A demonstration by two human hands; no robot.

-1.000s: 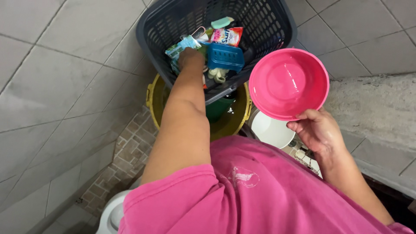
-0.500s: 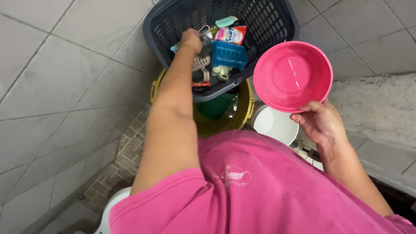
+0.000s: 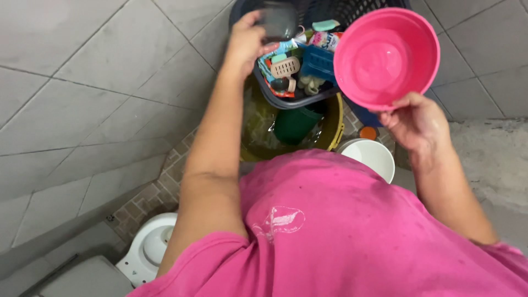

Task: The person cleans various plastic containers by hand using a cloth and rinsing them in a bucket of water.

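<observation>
While left hand (image 3: 245,41) grips a dark cup (image 3: 278,21) over the cluttered basket (image 3: 286,100), right hand (image 3: 415,118) holds an empty pink bowl (image 3: 386,58).

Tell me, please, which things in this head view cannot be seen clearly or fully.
- Dark object in the left hand: blurred; its kind is unclear.
- Dark basket: cut off by the top edge, partly behind the pink bowl.
- Yellow bucket: mostly hidden under the basket.
- White bucket: partly covered by the pink shirt.
</observation>
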